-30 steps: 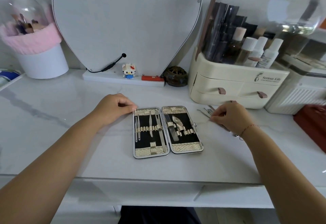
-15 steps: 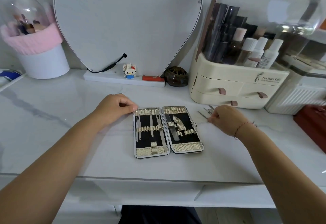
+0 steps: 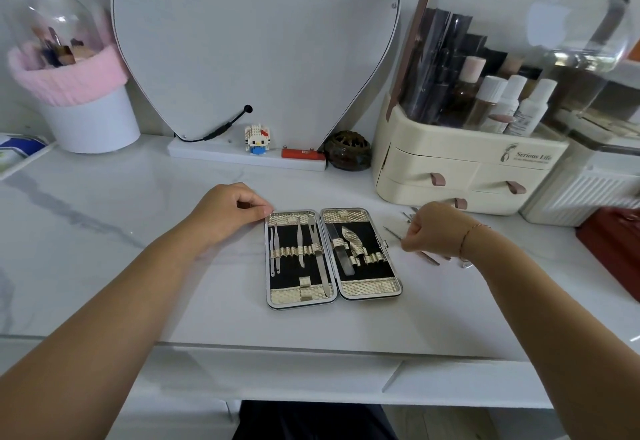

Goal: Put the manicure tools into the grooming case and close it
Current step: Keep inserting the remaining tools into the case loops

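Head view: left hand [image 3: 228,212], fingers curled, is bracing the open grooming case [image 3: 332,256]; right hand [image 3: 431,231] is pinching loose manicure tools [image 3: 393,232]. Thin metal risks slipping, scattering.

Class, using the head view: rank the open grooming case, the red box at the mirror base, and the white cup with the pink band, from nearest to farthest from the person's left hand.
From the left hand:
1. Grooming case, right beside it, its top left corner at the fingers.
2. Red box, behind and to the right, on the mirror base.
3. White cup, far back left.
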